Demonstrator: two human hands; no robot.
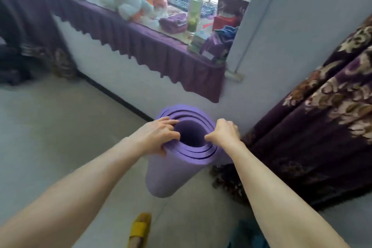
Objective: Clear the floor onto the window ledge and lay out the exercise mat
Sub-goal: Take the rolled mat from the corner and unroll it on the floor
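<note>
A rolled purple exercise mat (171, 173) stands upright in front of me, its spiral top end facing the camera. My left hand (159, 133) grips the left rim of the roll, fingers curled over the edge. My right hand (225, 132) grips the right rim the same way. The window ledge (141, 46), draped in a purple pleated cloth, runs across the upper middle and carries plush toys (132, 0), a folded purple cloth (174, 23), a clear jar (194, 12) and boxes. The mat's lower end seems to hang just above the grey floor (50, 127).
A dark floral curtain (322, 119) hangs at the right, reaching the floor close to the mat. A pale wall column (281, 26) rises behind it. My foot in a yellow slipper (140, 229) is at the bottom. Dark bundles (12, 66) lie at the far left.
</note>
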